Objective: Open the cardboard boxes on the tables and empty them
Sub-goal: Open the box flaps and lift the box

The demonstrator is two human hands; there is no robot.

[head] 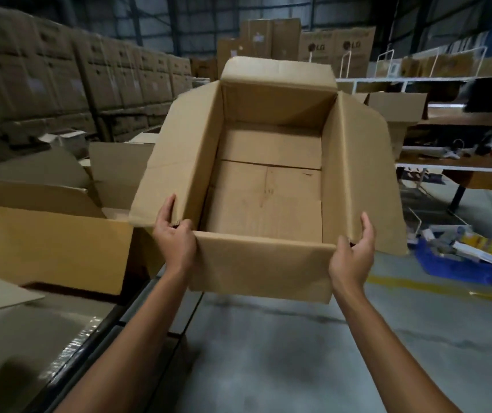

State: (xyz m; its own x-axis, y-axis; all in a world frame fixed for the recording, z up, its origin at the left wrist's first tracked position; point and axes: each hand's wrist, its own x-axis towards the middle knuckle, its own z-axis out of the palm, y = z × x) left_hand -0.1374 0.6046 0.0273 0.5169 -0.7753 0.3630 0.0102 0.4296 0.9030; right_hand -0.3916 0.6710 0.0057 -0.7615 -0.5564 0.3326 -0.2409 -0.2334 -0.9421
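Both hands grip open box [268, 186] corners.

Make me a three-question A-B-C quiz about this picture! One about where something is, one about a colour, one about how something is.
1. Where is the plastic crate? A on the floor, right of the big box; B inside the big box; C on a shelf.
2. What colour is the crate? A red; B blue; C green.
3. The big box is: A taped shut; B open, full; C open, empty.
Answers: 1 A, it sits on the floor. 2 B, its walls are blue. 3 C, flaps spread, bottom bare.
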